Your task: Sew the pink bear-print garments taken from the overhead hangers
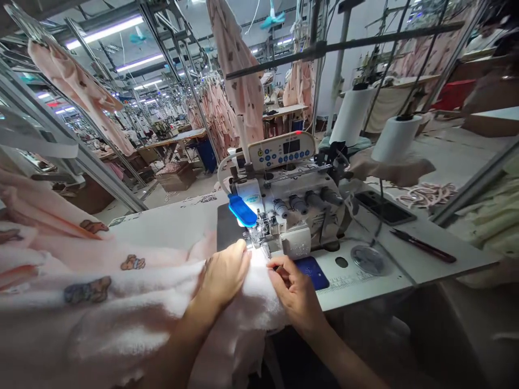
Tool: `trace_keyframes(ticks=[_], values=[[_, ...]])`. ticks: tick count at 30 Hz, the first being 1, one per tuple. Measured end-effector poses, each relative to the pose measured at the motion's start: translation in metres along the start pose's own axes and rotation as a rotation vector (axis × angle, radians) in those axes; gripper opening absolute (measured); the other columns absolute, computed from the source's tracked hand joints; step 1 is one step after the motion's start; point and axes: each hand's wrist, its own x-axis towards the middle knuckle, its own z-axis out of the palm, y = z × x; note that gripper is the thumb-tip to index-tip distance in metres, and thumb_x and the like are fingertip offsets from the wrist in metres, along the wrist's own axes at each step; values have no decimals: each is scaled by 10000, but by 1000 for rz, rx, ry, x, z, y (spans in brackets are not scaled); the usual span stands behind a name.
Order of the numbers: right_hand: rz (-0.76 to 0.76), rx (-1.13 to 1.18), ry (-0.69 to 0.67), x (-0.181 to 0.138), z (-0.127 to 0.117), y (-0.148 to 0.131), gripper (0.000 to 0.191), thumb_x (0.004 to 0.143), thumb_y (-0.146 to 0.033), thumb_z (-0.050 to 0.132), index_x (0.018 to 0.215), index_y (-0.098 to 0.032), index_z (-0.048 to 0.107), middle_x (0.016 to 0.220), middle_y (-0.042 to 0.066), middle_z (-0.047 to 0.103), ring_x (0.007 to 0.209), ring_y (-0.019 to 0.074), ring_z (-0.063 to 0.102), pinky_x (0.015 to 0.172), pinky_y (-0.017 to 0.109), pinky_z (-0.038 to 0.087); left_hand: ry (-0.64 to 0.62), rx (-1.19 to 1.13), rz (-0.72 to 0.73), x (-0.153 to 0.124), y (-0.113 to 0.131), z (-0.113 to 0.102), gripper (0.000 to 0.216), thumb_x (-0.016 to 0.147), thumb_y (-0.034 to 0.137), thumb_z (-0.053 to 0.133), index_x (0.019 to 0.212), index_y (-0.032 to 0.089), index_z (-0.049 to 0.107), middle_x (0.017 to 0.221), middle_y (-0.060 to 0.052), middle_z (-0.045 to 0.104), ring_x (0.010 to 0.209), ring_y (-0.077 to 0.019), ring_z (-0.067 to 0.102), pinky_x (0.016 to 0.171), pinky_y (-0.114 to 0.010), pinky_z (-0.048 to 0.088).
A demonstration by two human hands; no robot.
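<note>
A fluffy pale pink fabric (121,302) printed with small bears lies across the sewing table and over its front edge. My left hand (225,273) rests on the fabric with its fingers laid flat, their tips close to the presser foot (257,237) of the white overlock sewing machine (292,210). My right hand (294,289) pinches the fabric's edge just right of the foot, fingers curled. The machine's lamp lights the cloth between both hands.
A control panel (281,150) sits on top of the machine. Two white thread cones (395,138) stand behind it. A dark phone (385,208), a red-handled tool (424,246) and a round clear lid (367,259) lie on the white table (446,254). Pink garments (241,70) hang from overhead racks.
</note>
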Motion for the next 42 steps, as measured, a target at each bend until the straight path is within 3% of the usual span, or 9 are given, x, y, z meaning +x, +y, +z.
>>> trace_keyframes(ticks=[6,11,14,18,20,25,30,34,42], values=[[13,34,-58,12,-3,-8,334,850,-287,431,1047,-168,672,755,28,638,652,148,563,581,226,408,-15,73,32,10,2,2,256,939,327,266,824,218,466,732,-17,646,679,-210,637,520,-285,260],[104,88,-81,29,-2,-6,385,839,-322,442,1113,-105,603,491,-62,379,446,104,316,427,226,241,55,76,26,28,1,1,236,926,281,307,856,211,522,730,-48,668,661,-242,648,524,-286,339],[115,146,-69,25,-3,-6,350,835,-328,473,1122,-133,520,472,-88,347,434,97,294,422,219,221,102,54,24,22,-1,3,253,929,274,315,885,200,553,770,-63,672,698,-238,647,583,-318,421],[180,280,-151,-8,-8,-13,379,798,-271,534,1154,-195,429,638,-45,525,549,117,468,515,210,384,470,-83,424,-22,3,19,362,897,364,464,1175,138,514,1180,-133,600,1130,-260,529,943,-418,419],[178,311,-187,-22,-9,-14,352,780,-227,532,1122,-215,448,765,-11,573,676,138,539,631,239,456,574,-164,560,-43,8,30,362,884,311,508,1193,123,517,1185,-113,604,1167,-236,499,1004,-407,383],[23,120,71,-17,-2,3,256,720,-218,563,973,-191,528,923,40,556,871,189,536,805,317,445,641,-364,471,-61,18,44,264,869,35,427,1006,160,615,912,-47,663,920,-153,578,827,-298,465],[212,260,-293,-29,-2,10,172,800,-315,546,711,-171,518,690,-19,503,660,137,469,580,226,382,669,-433,396,-78,24,56,249,823,67,529,1026,177,624,901,-58,625,870,-164,567,762,-295,480],[242,232,-289,-54,-15,-8,275,803,-324,551,609,-172,428,628,-30,454,615,116,409,546,215,320,641,-464,322,-98,34,64,376,742,30,585,1093,163,618,973,-84,593,896,-177,558,785,-312,483],[351,324,-309,-58,-31,-25,292,791,-399,582,625,-162,540,497,-49,412,450,77,352,437,193,281,759,-484,386,-102,44,64,415,672,26,661,1060,167,611,758,-27,611,766,-154,584,719,-304,500]])
